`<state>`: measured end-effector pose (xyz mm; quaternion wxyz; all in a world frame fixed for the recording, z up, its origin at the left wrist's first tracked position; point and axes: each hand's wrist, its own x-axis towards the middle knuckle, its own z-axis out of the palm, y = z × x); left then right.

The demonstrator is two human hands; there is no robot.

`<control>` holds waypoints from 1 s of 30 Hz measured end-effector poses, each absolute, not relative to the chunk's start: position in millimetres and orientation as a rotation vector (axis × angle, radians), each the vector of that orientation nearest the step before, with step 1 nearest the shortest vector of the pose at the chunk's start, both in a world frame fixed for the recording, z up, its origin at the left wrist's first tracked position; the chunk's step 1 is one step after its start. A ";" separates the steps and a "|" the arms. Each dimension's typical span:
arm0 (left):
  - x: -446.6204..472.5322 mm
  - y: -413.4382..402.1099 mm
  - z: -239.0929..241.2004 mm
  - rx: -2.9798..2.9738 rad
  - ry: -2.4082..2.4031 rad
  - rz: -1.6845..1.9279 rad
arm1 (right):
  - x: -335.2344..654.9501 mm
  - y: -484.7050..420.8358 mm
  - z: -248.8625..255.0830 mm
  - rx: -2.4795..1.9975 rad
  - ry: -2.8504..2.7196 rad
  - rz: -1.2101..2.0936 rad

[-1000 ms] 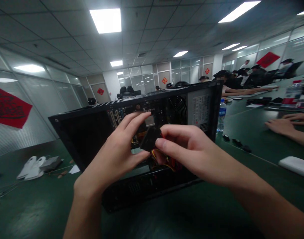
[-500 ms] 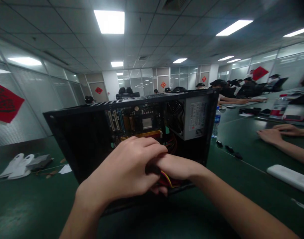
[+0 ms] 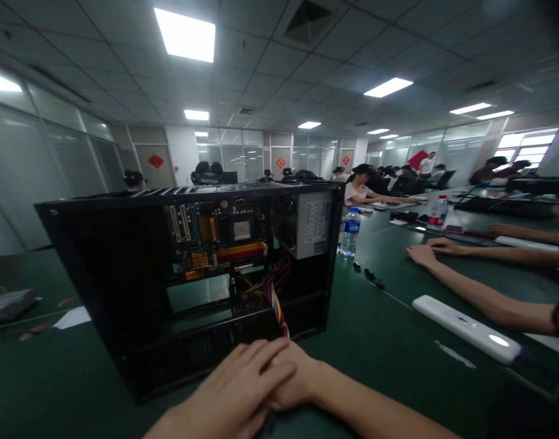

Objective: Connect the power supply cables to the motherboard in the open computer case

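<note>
The case [image 3: 179, 356] stands upright on the table [image 3: 366, 360], its open side facing me and its long axis running from left to right, with the right end a little farther away. Before its lower edge, my left hand [image 3: 231, 381] lies over my right hand [image 3: 300, 373], the left fingers bent and nearly together. The cables [image 3: 276, 302] point down, out of the case, to the right hand, whose fingers are hidden, so I cannot tell if they clamp anything.
</note>
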<state>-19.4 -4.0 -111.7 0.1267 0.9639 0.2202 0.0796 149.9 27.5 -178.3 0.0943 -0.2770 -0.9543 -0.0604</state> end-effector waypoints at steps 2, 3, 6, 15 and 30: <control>-27.0 -5.1 -150.1 2.732 0.736 0.443 | 154.0 29.4 -189.4 -0.855 -2.875 -0.191; -31.2 -5.5 -164.5 2.682 0.818 0.525 | 154.2 30.2 -191.2 -0.881 -2.883 -0.201; -40.2 -7.9 -183.9 2.619 0.918 0.599 | 151.1 30.4 -187.7 -0.957 -2.850 -0.252; -36.5 -17.1 -176.6 2.631 1.008 0.588 | 149.8 25.8 -184.7 -0.996 -2.784 -0.277; -41.5 -13.2 -176.9 2.523 0.933 0.663 | 153.8 30.7 -189.5 -0.714 -2.623 -0.387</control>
